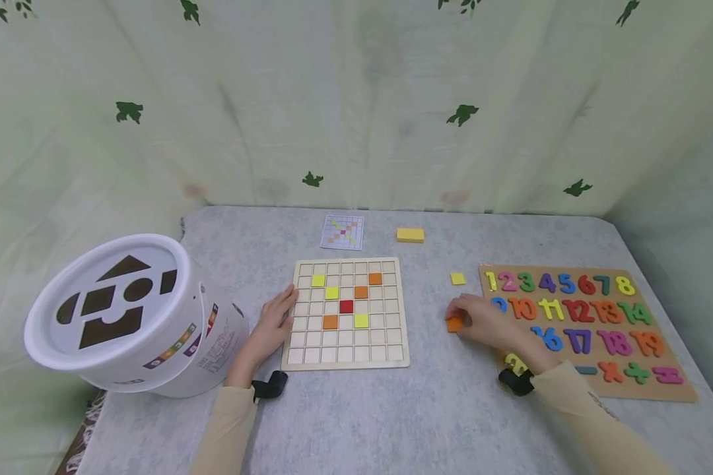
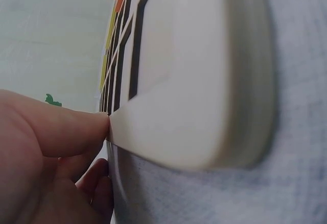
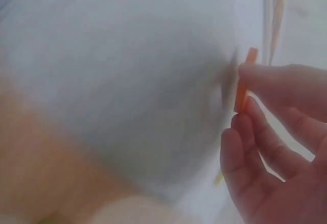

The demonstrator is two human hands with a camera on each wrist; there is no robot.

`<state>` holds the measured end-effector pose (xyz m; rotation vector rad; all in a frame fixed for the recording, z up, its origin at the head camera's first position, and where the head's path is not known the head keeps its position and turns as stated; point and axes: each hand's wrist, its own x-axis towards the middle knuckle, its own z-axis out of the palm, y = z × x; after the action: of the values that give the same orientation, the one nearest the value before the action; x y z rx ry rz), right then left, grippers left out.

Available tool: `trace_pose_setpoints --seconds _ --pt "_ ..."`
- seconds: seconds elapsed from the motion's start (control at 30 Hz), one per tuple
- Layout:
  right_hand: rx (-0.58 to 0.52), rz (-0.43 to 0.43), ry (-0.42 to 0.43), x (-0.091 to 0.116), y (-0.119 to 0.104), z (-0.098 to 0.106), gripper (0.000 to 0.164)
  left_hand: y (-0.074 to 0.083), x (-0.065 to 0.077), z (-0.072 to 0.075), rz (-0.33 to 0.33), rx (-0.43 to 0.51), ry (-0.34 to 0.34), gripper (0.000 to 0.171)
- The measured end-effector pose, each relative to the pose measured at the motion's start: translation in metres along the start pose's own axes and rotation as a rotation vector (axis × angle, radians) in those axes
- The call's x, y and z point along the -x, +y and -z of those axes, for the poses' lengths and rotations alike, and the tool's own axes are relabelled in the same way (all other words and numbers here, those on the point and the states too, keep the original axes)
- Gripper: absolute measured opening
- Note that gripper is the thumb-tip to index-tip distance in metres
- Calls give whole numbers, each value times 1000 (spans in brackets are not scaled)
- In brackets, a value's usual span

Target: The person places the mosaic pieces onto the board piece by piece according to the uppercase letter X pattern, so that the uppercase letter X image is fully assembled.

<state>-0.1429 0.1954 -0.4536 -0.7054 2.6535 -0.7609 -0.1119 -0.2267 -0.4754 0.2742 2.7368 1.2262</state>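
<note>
A wooden grid board (image 1: 346, 364) lies mid-table with several yellow and orange square tiles and one red tile (image 1: 346, 307) in its cells. My left hand (image 1: 271, 323) rests at the board's left edge, fingers extended and touching the rim; in the left wrist view a fingertip (image 2: 99, 126) meets the frame. To the board's right, my right hand (image 1: 481, 323) pinches an orange square tile (image 1: 454, 324) between thumb and fingers. The right wrist view shows that tile (image 3: 245, 81) edge-on, tilted. A loose yellow tile (image 1: 457, 279) lies just beyond the right hand.
A pattern card (image 1: 342, 232) and a yellow block (image 1: 410, 235) lie behind the board. At left stands a white bucket (image 1: 214, 343) with a shape-cutout lid (image 1: 172, 247). A number puzzle board (image 1: 659, 389) lies at right, partly under the right forearm. A leaf-patterned curtain (image 1: 368, 132) hangs behind.
</note>
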Motion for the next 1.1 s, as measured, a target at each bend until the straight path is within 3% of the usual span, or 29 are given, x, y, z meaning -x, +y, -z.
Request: trace_pose_setpoints --seconds 0.23,0.6,0.87,1.1 --pt "-59 91 -6 -21 -33 -8 22 0 0 0 -2 -10 2 52" --pt "-151 240 -69 -62 -101 -46 20 1 1 0 12 -19 2 52" --pt "-95 303 -100 -91 -140 -73 18 1 0 -1 17 -23 4 52" --pt "30 334 -105 -107 -167 -93 14 -1 0 -1 -9 -18 12 52"
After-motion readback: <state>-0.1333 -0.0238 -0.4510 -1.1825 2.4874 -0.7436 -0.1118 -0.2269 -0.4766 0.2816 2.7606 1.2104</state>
